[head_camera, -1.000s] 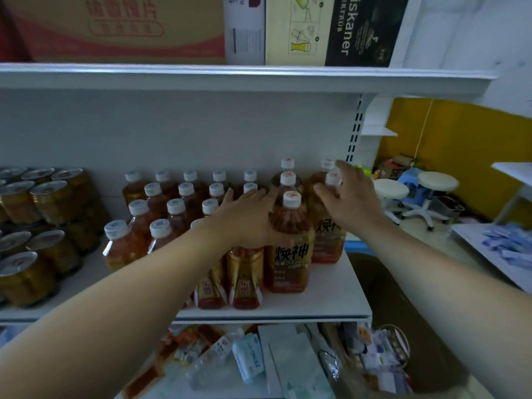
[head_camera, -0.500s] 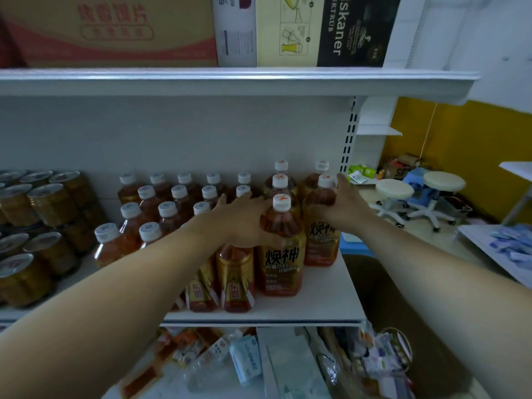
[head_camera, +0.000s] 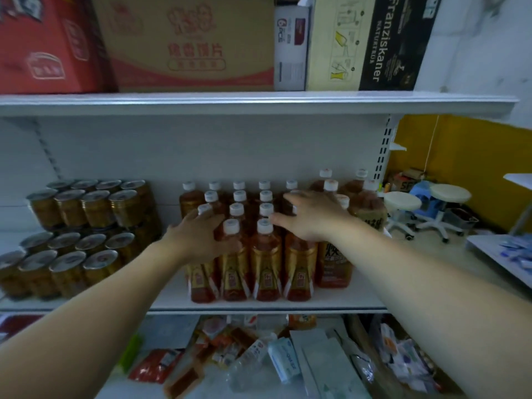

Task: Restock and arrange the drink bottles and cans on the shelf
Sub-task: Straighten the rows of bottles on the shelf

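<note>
Both hands slid from the tall bottles (head_camera: 334,263) to the small bottles (head_camera: 264,254) right of the cans (head_camera: 98,208): left hand (head_camera: 195,240) over the nearest front one, grip unclear, right hand (head_camera: 313,217) spread loose on caps (head_camera: 266,208), so I'd square rows gently.

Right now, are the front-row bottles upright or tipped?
Upright: the front-row bottles stand on their bases on the shelf, caps up.

Left hand (head_camera: 198,240), right hand (head_camera: 313,218), both outstretched.
</note>
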A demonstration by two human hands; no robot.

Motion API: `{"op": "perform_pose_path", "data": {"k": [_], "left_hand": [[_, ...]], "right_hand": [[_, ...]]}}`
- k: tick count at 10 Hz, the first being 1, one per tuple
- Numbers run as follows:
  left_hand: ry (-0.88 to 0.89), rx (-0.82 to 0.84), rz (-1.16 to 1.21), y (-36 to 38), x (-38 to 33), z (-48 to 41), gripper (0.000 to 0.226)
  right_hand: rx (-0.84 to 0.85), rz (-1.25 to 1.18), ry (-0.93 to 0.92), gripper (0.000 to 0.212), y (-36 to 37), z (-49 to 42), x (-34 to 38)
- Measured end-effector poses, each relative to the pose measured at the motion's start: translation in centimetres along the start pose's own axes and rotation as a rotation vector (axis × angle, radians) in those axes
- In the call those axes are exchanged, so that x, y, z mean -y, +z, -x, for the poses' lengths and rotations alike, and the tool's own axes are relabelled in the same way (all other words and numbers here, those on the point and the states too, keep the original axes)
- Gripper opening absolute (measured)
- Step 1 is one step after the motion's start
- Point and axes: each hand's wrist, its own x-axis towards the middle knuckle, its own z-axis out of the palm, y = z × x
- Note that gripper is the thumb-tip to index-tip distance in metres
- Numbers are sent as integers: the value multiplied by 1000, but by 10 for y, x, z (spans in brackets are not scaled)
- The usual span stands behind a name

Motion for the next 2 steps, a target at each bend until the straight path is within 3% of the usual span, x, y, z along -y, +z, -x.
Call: {"op": "perform_pose_path", "data": {"k": [1,2], "left_hand": [[71,-43,34,11,7,5,101],[111,-50,46,13,2,2,93]], "right_hand": [[83,60,62,104,20,12,10],[31,32,100,97,7,27,17]]}}
